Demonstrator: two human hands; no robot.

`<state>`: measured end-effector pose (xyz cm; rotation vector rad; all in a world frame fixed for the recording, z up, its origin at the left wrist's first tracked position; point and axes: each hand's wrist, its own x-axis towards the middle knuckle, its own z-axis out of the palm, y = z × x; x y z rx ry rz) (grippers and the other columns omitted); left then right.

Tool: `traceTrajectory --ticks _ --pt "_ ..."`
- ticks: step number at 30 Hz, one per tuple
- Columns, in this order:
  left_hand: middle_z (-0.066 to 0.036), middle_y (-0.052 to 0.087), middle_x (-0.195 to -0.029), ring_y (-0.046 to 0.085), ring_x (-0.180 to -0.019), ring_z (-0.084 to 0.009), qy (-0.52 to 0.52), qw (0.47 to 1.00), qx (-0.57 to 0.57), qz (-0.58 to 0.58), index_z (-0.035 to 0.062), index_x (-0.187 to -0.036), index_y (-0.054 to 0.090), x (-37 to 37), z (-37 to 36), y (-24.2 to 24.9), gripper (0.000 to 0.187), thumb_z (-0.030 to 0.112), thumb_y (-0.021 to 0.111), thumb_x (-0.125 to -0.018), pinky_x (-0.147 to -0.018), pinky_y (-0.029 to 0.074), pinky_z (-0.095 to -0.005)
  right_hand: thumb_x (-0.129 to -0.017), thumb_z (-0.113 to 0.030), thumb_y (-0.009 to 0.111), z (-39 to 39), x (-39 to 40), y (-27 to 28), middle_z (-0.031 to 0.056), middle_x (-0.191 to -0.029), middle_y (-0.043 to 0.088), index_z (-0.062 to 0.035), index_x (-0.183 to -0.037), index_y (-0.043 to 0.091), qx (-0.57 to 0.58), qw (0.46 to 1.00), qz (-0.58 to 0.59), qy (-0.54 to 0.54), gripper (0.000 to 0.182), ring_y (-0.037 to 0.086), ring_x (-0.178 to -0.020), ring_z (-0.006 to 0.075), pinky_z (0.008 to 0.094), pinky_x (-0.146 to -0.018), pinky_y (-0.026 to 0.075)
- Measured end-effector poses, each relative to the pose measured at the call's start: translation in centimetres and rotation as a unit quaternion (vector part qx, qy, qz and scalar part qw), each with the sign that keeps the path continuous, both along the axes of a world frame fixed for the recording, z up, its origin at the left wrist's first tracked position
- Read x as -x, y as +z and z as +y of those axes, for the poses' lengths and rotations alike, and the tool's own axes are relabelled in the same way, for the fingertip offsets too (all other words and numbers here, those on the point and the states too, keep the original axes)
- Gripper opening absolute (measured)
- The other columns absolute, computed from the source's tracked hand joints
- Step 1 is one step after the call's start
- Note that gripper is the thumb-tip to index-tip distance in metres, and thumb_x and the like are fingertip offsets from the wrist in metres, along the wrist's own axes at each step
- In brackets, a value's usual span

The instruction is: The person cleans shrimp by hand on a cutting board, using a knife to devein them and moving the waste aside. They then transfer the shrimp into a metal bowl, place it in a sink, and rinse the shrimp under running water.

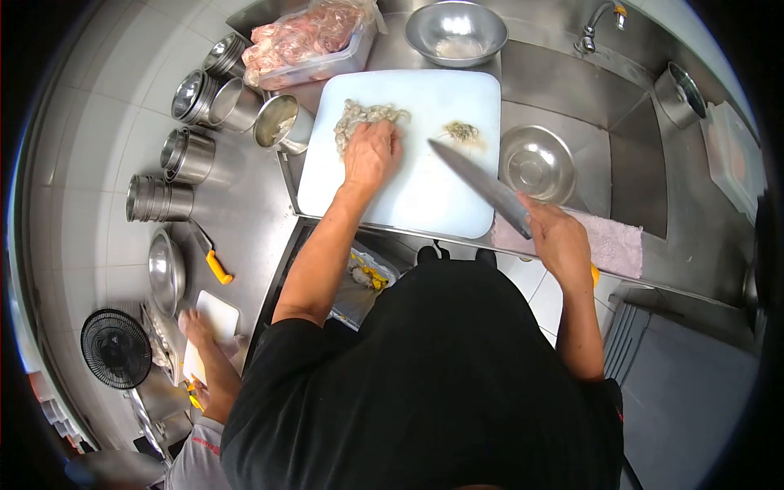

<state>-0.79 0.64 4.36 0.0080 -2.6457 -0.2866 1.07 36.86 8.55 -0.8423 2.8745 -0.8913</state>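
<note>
- Well left of the large white rectangular cutting board [441, 196], towards the near side: a round black wire-caged fan [116, 348].
- Also left of the board, beside the fan: a co-worker's bare hands [194, 328] at a small white board [219, 314].
- Left of the large board: stacked silver metal cups [155, 198], a shallow silver metal bowl [167, 272], and a knife with a yellow handle [218, 267].
- Off the large board's far left corner: a clear plastic tub [327, 65] of pinkish meat in clear plastic [302, 39].
- On the board's far left part: a pile of glistening grey shrimp-like pieces [353, 117], with the left hand [371, 151] upon it, fingers bunched close and bent down.
- On the board's right part: a small heap of dark greenish-grey scraps [463, 131].
- Over the board's right edge: a long, broad grey metal blade [482, 184], tip above the board, gripped in the right hand [558, 239], fingers closed round the handle.
- Right of the board: a round silver metal bowl [536, 166] in the steel sink [641, 155]; nearer, a pale pink cloth [608, 243].
</note>
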Motion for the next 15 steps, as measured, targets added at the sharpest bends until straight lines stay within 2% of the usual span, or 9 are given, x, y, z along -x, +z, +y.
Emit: traceTrajectory --ticks 3,6,9,12,13,15 --pt "-0.014 0.070 -0.090 0.064 -0.092 -0.0357 0.078 0.989 -0.097 -0.085 0.0079 -0.098 0.066 -0.1 1.1 0.8 0.012 0.012 0.066 -0.086 -0.081 0.053 -0.0489 -0.090 -0.005 0.057 -0.5 -0.6 0.9 0.0141 -0.089 0.068 -0.0178 -0.132 0.068 -0.059 0.997 0.001 0.050 0.046 0.068 -0.083 0.0346 0.0454 -0.076 0.054" --pt "-0.013 0.071 -0.093 0.065 -0.095 -0.0349 0.066 0.982 -0.147 -0.094 0.0081 -0.100 0.066 0.3 1.4 0.9 0.014 0.013 0.067 -0.087 -0.082 0.053 -0.0477 -0.089 -0.004 0.058 -0.9 0.3 1.0 0.0153 -0.090 0.068 -0.0180 -0.134 0.067 -0.112 0.992 0.028 0.045 0.048 0.069 -0.083 0.0355 0.0458 -0.075 0.054" --pt "-0.012 0.072 -0.094 0.066 -0.098 -0.0327 0.002 0.976 -0.180 -0.121 0.0081 -0.104 0.067 0.1 1.8 0.8 0.018 0.015 0.070 -0.087 -0.083 0.053 -0.0459 -0.087 -0.003 0.058 -1.2 1.7 1.7 0.0158 -0.090 0.068 -0.0176 -0.133 0.068 -0.125 0.992 0.023 -0.015 0.049 0.068 -0.082 0.0364 0.0467 -0.074 0.054" --pt "-0.012 0.072 -0.092 0.068 -0.093 -0.0322 -0.039 0.980 -0.155 -0.115 0.0071 -0.107 0.068 -1.3 3.1 -0.3 0.022 0.016 0.073 -0.087 -0.083 0.054 -0.0446 -0.090 -0.007 0.058 -0.6 2.1 1.4 0.0171 -0.093 0.069 -0.0175 -0.132 0.069 -0.093 0.995 0.020 -0.029 0.045 0.068 -0.083 0.0376 0.0475 -0.075 0.054" --pt "-0.012 0.073 -0.094 0.068 -0.087 -0.0294 -0.043 0.981 -0.163 -0.096 0.0060 -0.111 0.071 -1.6 2.9 -0.4 0.029 0.021 0.076 -0.086 -0.081 0.054 -0.0400 -0.091 -0.009 0.058 -0.6 2.0 1.6 0.0178 -0.094 0.069 -0.0174 -0.132 0.069 -0.076 0.997 -0.005 -0.031 0.043 0.068 -0.085 0.0380 0.0480 -0.077 0.053" --pt "-0.012 0.074 -0.096 0.069 -0.088 -0.0292 0.012 0.961 -0.241 -0.134 0.0066 -0.111 0.073 -1.8 2.6 -0.1 0.027 0.021 0.075 -0.088 -0.082 0.054 -0.0396 -0.094 -0.013 0.058 -0.5 1.3 2.0 0.0192 -0.095 0.070 -0.0171 -0.132 0.069 -0.044 0.997 -0.059 -0.038 0.040 0.067 -0.088 0.0390 0.0490 -0.079 0.052"
